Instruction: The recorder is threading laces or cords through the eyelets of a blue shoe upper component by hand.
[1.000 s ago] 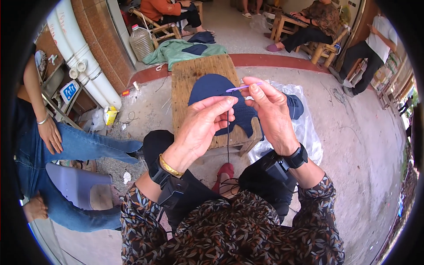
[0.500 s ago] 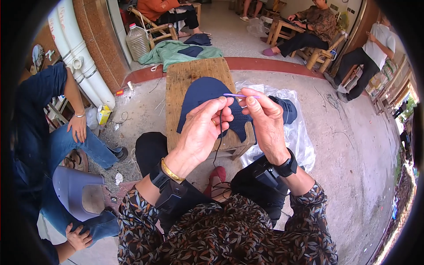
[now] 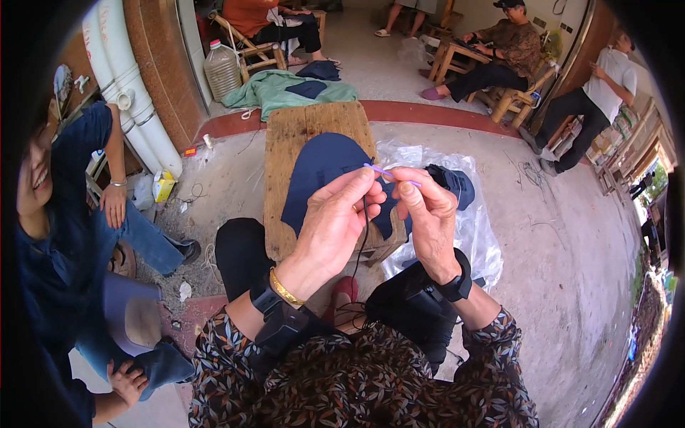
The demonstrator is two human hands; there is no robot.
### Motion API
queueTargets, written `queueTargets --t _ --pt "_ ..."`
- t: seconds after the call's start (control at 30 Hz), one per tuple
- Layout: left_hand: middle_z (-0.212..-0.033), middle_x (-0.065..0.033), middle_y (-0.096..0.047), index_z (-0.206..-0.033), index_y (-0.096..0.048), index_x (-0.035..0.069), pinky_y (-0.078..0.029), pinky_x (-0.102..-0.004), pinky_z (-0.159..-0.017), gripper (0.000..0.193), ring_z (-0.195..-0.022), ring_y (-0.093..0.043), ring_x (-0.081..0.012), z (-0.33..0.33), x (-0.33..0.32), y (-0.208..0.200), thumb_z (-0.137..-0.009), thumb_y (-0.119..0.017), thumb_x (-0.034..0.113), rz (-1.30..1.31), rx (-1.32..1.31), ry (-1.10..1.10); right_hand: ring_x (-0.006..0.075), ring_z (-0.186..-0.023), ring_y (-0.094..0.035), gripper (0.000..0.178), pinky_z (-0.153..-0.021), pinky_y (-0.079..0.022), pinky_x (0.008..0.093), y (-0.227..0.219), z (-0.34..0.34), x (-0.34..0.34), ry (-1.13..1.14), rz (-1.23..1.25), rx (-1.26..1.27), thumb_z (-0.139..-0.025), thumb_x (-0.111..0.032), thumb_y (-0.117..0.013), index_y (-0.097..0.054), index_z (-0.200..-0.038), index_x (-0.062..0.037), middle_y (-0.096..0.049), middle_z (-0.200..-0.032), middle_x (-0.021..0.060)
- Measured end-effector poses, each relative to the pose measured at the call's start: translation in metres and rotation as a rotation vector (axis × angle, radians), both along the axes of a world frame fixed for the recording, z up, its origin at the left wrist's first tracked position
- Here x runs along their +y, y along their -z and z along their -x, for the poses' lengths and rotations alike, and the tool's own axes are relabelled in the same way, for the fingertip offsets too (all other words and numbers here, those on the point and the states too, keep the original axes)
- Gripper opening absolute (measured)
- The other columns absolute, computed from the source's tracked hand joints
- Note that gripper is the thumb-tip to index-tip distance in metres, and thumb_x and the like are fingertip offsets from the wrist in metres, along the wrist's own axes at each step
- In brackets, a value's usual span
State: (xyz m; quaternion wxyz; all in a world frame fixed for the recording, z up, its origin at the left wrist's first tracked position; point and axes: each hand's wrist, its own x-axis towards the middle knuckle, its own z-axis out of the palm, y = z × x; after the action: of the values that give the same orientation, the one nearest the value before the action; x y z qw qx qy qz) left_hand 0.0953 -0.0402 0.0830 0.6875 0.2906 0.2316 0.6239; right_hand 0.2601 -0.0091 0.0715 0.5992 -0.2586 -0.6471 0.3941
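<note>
In front of me, above a wooden stool, my right hand (image 3: pixel 432 214) pinches a slim purple needle-like stick (image 3: pixel 389 173) between thumb and fingers. Its far end meets the fingertips of my left hand (image 3: pixel 334 217). My left hand is closed on a thin black cord (image 3: pixel 366 214), which hangs from the fingers toward my lap. A short dark end shows above the left fingertips; I cannot tell whether it passes through the stick. Below both hands, a dark blue, round-topped fabric piece (image 3: pixel 314 167) lies on the wooden stool (image 3: pixel 280 135), partly covered by my hands.
Clear plastic sheeting (image 3: pixel 471 235) with dark blue pieces (image 3: pixel 453 187) on it lies right of the stool. A person in jeans (image 3: pixel 153 239) sits close on my left. Beyond the stool are green cloth (image 3: pixel 267 91), a large plastic jug (image 3: pixel 221 68) and several other people.
The left fingertips have come up to the purple stick's far end, and the stick now slopes down to the right. The view has shifted slightly, bringing more of the person on the left into sight.
</note>
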Motion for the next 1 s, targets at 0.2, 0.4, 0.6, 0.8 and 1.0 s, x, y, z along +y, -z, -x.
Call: queueTargets --t 0.2,0.4,0.6,0.8,1.0 --pt "-0.092 -0.0037 -0.067 -0.122 -0.065 -0.002 -0.051 -0.0255 -0.076 0.025 -0.083 -0.063 -0.0109 0.010 -0.006 0.000 -0.105 -0.061 0.016 0.014 0.143 0.050 0.0007 -0.079 -0.055 0.023 -0.059 -0.044 0.0189 0.010 -0.001 -0.003 -0.252 0.222 0.099 -0.107 -0.022 -0.059 -0.072 -0.119 -0.0066 -0.071 -0.102 -0.0044" --pt "-0.099 -0.0040 -0.070 -0.117 -0.065 0.003 -0.054 -0.0270 -0.077 0.019 -0.089 -0.067 -0.0128 0.000 0.000 0.020 -0.106 -0.058 0.016 0.035 0.104 0.114 0.0013 -0.072 -0.052 0.028 -0.058 -0.041 0.0185 0.016 -0.009 -0.009 -0.316 0.328 0.096 -0.108 -0.028 -0.058 -0.072 -0.120 -0.0069 -0.066 -0.089 -0.0033" --pt "-0.100 -0.0018 -0.069 -0.112 -0.067 0.010 -0.053 -0.0299 -0.080 0.013 -0.094 -0.067 -0.0144 0.000 0.006 0.001 -0.104 -0.061 0.019 0.076 0.142 0.029 0.0026 -0.079 -0.056 0.031 -0.060 -0.045 0.0190 0.004 -0.022 -0.005 -0.254 0.231 -0.134 -0.111 -0.035 -0.049 -0.068 -0.112 -0.0098 -0.066 -0.096 -0.0011" --pt "-0.093 0.0005 -0.068 -0.112 -0.068 0.012 -0.052 -0.0304 -0.077 0.012 -0.088 -0.065 -0.0138 0.022 0.002 0.025 -0.101 -0.065 0.018 0.093 0.123 0.017 0.0073 -0.080 -0.062 0.032 -0.063 -0.050 0.0204 -0.017 -0.017 -0.020 -0.319 0.178 -0.091 -0.113 -0.031 -0.044 -0.062 -0.113 -0.0047 -0.065 -0.105 0.0030" --pt "-0.097 -0.0023 -0.068 -0.118 -0.067 0.009 -0.052 -0.0296 -0.078 0.019 -0.092 -0.065 -0.0144 0.013 -0.021 0.037 -0.100 -0.061 0.010 0.049 0.134 0.206 0.0075 -0.089 -0.066 0.028 -0.077 -0.055 0.0221 -0.022 -0.009 -0.023 -0.381 0.301 0.033 -0.111 -0.026 -0.051 -0.063 -0.121 -0.0028 -0.067 -0.101 0.0021"
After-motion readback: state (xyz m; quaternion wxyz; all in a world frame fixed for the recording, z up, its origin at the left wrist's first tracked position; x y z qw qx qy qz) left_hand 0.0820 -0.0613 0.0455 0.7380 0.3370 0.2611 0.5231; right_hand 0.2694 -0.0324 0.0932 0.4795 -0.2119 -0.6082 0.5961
